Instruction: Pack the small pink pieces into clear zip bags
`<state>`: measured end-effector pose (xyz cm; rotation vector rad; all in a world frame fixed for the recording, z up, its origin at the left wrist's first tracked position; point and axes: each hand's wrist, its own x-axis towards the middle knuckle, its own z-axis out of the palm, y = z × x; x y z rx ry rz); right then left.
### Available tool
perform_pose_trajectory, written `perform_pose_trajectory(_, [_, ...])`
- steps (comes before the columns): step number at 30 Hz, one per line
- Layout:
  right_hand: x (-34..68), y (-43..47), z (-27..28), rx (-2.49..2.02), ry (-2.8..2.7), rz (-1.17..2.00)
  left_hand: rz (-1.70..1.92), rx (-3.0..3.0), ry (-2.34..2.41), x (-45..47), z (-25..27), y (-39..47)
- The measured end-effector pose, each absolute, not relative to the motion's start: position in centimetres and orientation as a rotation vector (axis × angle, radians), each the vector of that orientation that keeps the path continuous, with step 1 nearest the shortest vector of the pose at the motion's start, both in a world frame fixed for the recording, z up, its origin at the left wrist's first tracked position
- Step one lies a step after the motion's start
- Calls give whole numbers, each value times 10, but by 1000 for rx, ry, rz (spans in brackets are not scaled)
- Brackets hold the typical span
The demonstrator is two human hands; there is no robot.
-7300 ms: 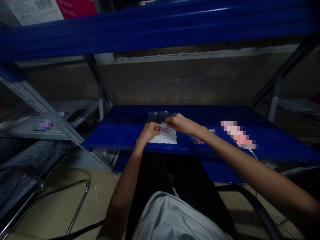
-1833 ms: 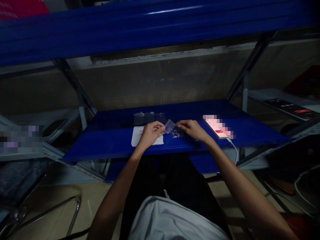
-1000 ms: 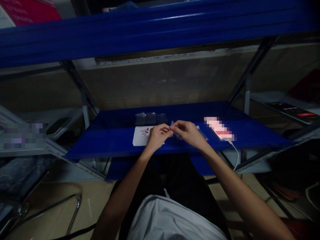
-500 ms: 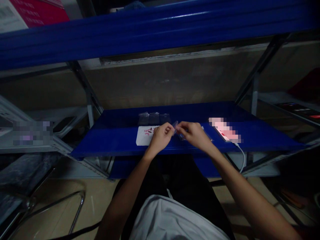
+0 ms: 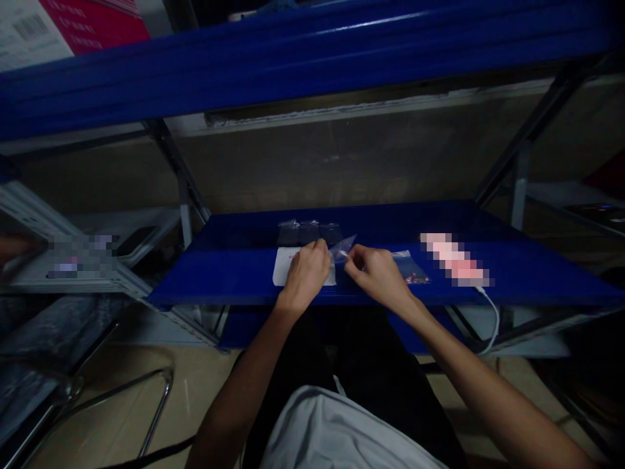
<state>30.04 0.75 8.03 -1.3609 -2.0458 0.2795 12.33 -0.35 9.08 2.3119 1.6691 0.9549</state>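
Note:
My right hand (image 5: 375, 268) pinches a small clear plastic bag (image 5: 344, 247) by its edge, and the bag stands up at a slant between my two hands. My left hand (image 5: 308, 268) is over a white sheet (image 5: 282, 272), its fingers curled together and pointing down; their tips are hidden, so I cannot make out what they hold. The hand covers most of the small pink pieces on the sheet. Just right of my right hand lies a clear zip bag (image 5: 413, 268) with small reddish pieces inside, partly hidden by that hand.
Several clear bags (image 5: 309, 231) lie in a row behind the sheet on the blue shelf (image 5: 234, 264). A pixelated phone (image 5: 452, 260) with a white cable (image 5: 494, 319) lies at the right. An upper blue shelf (image 5: 312, 58) crosses overhead. A blurred hand (image 5: 17, 249) shows at far left.
My hands have moved apart: the left has gone from the bag to over the sheet, covering the pink pieces. My right hand keeps the bag. The view has shifted slightly.

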Motion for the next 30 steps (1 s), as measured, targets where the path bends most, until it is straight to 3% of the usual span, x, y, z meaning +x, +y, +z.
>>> perform_pose_trajectory(4, [297, 9, 85, -1422, -1938, 310, 1139, 2366, 1340, 123, 91, -2])
perform_pose_trajectory(10, [289, 10, 94, -1358, -1921, 345, 1218, 2274, 1324, 128, 89, 3])
perform_pose_trajectory(13, [293, 16, 95, -1127, -1970, 512, 1169, 2087, 1328, 123, 87, 9])
perform_pose_trajectory(17, [310, 34, 86, -1176, -1550, 637, 1268, 1671, 1175, 115, 81, 18])
perform_pose_trajectory(19, [317, 41, 78, -1235, -1341, 932, 1286, 1537, 1060, 111, 80, 20])
perform_pose_trajectory(22, [319, 45, 64, -1096, -1135, 1644, 1258, 1481, 951, 104, 81, 22])
perform_pose_trajectory(24, [318, 46, 57, -942, -1044, 1894, 1202, 1490, 929, 100, 82, 22])
perform_pose_trajectory(30, [323, 51, 50, -930, -1044, 1726, 1051, 1544, 1009, 88, 81, 24])
